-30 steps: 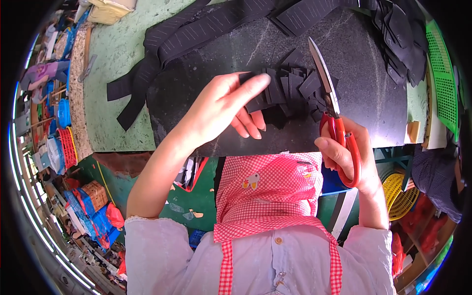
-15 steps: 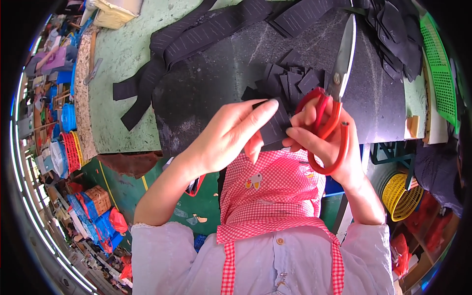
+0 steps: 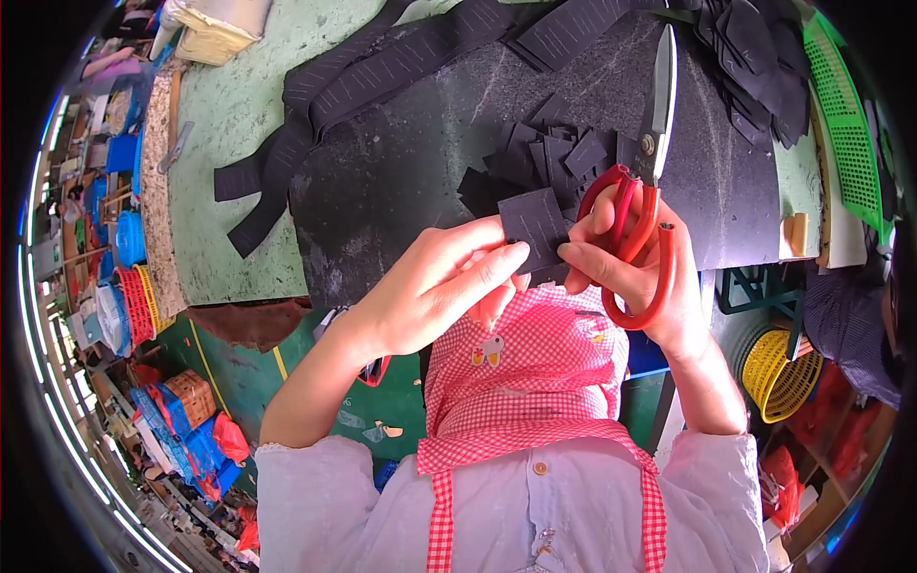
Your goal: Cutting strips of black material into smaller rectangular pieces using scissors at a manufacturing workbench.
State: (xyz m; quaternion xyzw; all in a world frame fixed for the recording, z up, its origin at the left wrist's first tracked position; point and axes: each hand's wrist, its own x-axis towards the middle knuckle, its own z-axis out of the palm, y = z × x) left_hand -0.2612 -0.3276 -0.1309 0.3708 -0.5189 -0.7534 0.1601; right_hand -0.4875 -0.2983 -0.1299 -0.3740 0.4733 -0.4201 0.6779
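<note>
A small black piece of strip material (image 3: 535,225) with thin pale lines hangs between my hands over the table's near edge. My left hand (image 3: 458,282) pinches its left side between thumb and fingers. Red-handled scissors (image 3: 655,143) hang on my right hand (image 3: 635,263), blades pointing away from me and closed together. The thumb and fingertips of that hand meet at the piece's right edge. Just beyond, a loose pile of small cut black pieces (image 3: 549,153) lies on the dark mat (image 3: 401,205).
Long black marked strips (image 3: 382,81) curve across the far left of the green table (image 3: 215,224). A heap of dark pieces (image 3: 750,67) lies far right, near a green plastic basket (image 3: 841,119). A yellow basket (image 3: 778,377) stands below on the right.
The black piece has turned to face me more flatly, and my left hand has shifted slightly down along it. My right hand keeps the scissors in nearly the same pose.
</note>
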